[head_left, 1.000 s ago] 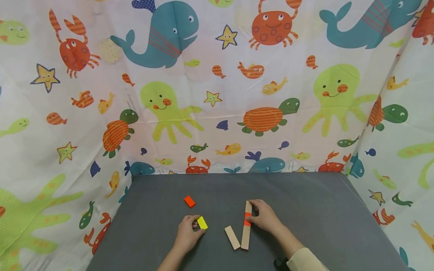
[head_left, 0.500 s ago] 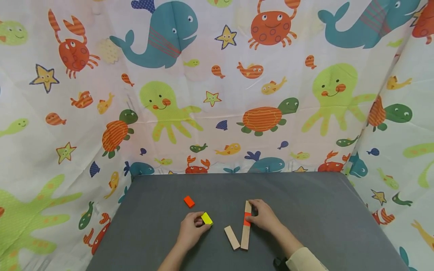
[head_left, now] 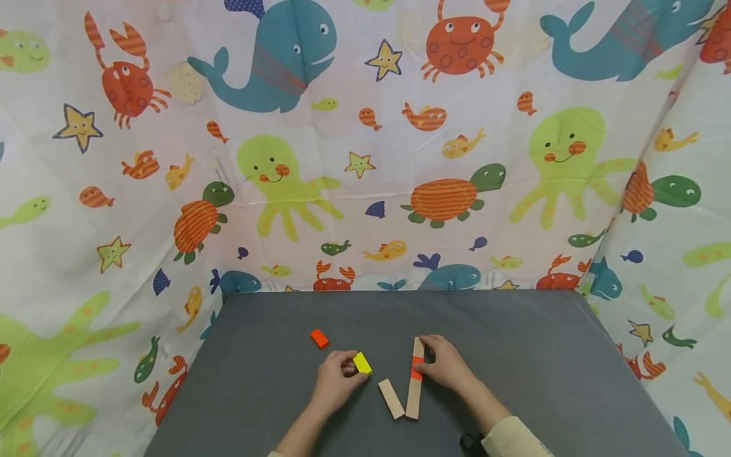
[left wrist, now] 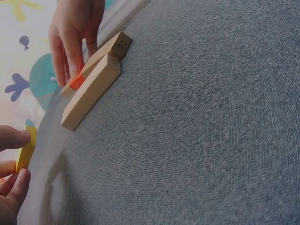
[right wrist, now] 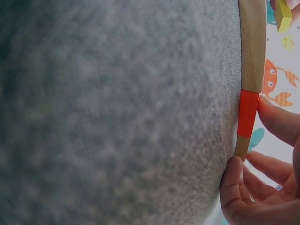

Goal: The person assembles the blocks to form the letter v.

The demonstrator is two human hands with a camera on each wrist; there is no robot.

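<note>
My left hand pinches a small yellow block between thumb and fingers. In the left wrist view the yellow block appears at the left edge. My right hand grips the far part of a straight row of blocks. This row has a long plain wooden block nearest me, a red-orange block in the middle and a short wooden block beyond. In the right wrist view my thumb touches the red-orange block, while other fingertips meet the far wooden end.
Another plain wooden block lies slanted just left of the row, its near end close to it. A second red-orange block lies farther back on the left. Grey cloth covers the table, with a sea-animal curtain behind.
My left hand has moved right and slightly away from me with the yellow block, closer to the row. My right hand and the other blocks have stayed in place.
</note>
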